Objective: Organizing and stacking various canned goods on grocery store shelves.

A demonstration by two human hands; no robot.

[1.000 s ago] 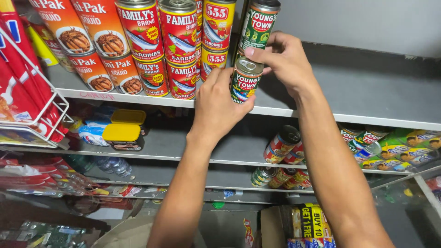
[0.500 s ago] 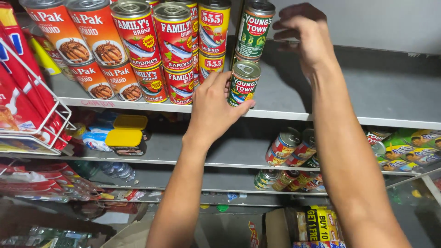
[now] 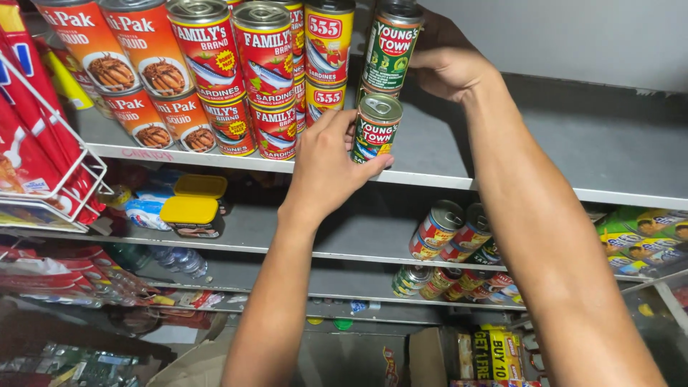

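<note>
Head view, looking down and forward at a grey shelf point(image 3: 502, 168) stocked with tins. I read the step in hand as facing up the green tins at the right end of the row. My left hand point(image 3: 330, 168) is wrapped around the short green tin point(image 3: 376, 129), which stands upright at the shelf's near edge, fingers closed on its left and front side. My right hand point(image 3: 448, 68) is clasped around the back of the tall green tin point(image 3: 390, 44), which stands just behind and above the short one — whether it rests on another tin or on the shelf itself I cannot tell. To the left stand red sardine tins point(image 3: 265, 79) and orange squid tins point(image 3: 136, 79), stacked two high.

My judgement: the next move calls for squaring both tins with the row, labels forward, without nudging the stacks beside them.

Hidden — the right fingertips behind the tall tin, the lower shelves in shadow, and a box point(image 3: 494, 355) cut off at the bottom edge.
</note>
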